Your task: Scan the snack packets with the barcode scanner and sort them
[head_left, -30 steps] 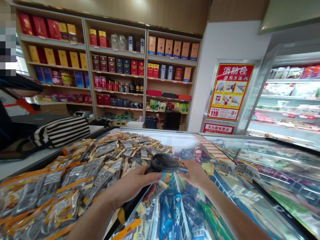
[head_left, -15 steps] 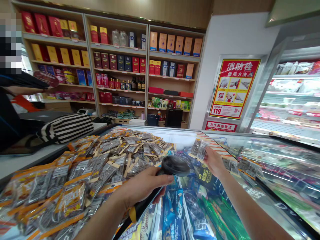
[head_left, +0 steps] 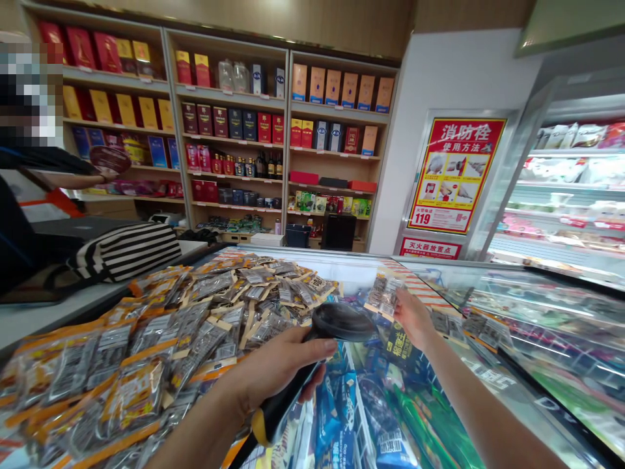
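Note:
My left hand is wrapped round the handle of a black handheld barcode scanner, whose head points to the right. A yellow band shows low on its handle side. Between the fingers of my right hand is a small clear snack packet with a printed label, held up beyond the scanner. To the left, a large heap of similar orange-edged snack packets lies on the freezer top. The tips of my right fingers are partly hidden behind the packet.
Below my hands, wire baskets hold ice cream packs under the freezer glass. More packets lie at right. A striped bag sits on the left counter, where another person holds a round fan. Boxed shelves stand behind.
My right hand and its packet have shifted slightly left and down. The scanner stays nearly in place. At left, the other person's hand and fan have moved to the right.

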Demonstrator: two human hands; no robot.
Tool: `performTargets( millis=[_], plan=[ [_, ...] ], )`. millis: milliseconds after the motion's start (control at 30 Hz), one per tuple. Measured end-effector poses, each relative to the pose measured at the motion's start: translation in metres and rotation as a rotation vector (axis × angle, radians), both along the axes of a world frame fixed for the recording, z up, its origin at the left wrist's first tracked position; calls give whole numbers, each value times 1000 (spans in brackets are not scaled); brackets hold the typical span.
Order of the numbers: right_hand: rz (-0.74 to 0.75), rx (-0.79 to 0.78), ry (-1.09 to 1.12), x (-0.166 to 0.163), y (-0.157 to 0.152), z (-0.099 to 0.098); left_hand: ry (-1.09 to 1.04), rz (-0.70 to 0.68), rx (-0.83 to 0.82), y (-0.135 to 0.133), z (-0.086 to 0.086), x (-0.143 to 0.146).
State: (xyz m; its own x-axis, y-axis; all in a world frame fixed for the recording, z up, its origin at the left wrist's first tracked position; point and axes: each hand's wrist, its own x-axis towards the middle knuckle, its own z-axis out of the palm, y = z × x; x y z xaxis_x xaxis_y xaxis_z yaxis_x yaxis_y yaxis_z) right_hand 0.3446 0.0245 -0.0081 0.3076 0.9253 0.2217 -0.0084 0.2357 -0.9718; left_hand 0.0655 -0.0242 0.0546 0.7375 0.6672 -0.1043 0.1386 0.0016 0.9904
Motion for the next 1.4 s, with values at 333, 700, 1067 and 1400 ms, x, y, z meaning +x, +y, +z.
performTargets(
  millis=[333,700,1067,1400],
  plan=[
    [-83,-32,47,3,4,-4,6,-7,-12,-2,1,-2],
    [-55,-21,364,-6,0,5,-27,-24,-2,-8,3,-2],
    [-52,1,389,-8,4,3,-23,3,10,-3,4,-3],
    [-120,12,313,-9,4,0,-168,16,-186,9,-9,3]
  ],
)
